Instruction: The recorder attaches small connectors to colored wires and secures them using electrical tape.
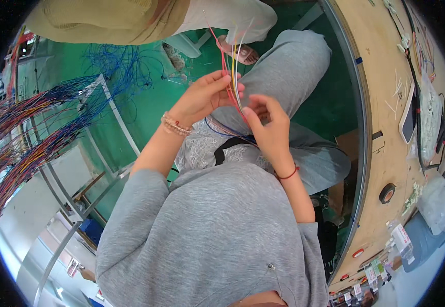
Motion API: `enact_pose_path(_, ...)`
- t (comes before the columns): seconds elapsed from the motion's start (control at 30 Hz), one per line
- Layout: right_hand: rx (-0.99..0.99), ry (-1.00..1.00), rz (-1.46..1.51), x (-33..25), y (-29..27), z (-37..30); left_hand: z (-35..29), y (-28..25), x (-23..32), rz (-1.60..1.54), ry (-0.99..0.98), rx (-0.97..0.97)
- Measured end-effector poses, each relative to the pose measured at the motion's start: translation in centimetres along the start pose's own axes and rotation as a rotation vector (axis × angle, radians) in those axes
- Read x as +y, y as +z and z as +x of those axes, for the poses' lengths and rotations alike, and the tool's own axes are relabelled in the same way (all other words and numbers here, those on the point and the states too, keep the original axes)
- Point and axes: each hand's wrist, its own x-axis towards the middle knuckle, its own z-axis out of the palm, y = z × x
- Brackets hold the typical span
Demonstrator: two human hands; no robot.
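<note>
- Centre frame: seated person sorts a thin bundle of coloured wires point(234, 77) (red, yellow, white, pink) held up over the lap, loose ends fanning toward the top of frame.
- Left hand point(204, 97), beaded bracelet at wrist, is curled round the bundle w/ fingers closed on it, just left of centre.
- Right hand point(267, 123), red thread at wrist, sits just below and right; thumb and forefinger pinched together on the strands, other fingers half-curled.
- Step in hand, by the look: separating or picking single strands from the bundle.
- Next move likely needs a fine pinch on one wire while the left keeps the rest steady.
- Left of frame: rack of hanging wires point(25, 133), red, blue and yellow, over green floor point(130, 107).
- Right of frame: curved wooden desk point(381, 117) w/ tape roll point(387, 193) and plastic bags point(430, 123).
- Top of frame: another person's sandalled foot point(240, 51).
</note>
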Motion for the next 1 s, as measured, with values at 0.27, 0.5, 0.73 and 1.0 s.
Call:
enact_pose_path(0.27,-0.039,0.127,0.259,-1.2,1.4,1.6,-1.8,1.7,1.8,0.221,0.189,0.029)
enact_pose_path(0.5,0.060,0.005,0.124,-1.6,1.6,1.6,-1.7,1.3,1.3,0.250,0.227,0.118)
enact_pose_path(0.73,0.113,-0.367,-0.359,-2.2,1.9,3.1,-1.5,2.0,1.3,0.285,0.277,0.161)
enact_pose_path(1.0,0.213,-0.500,-0.574,-3.3,2.5,4.8,-1.4,1.6,1.3,0.360,0.309,0.152)
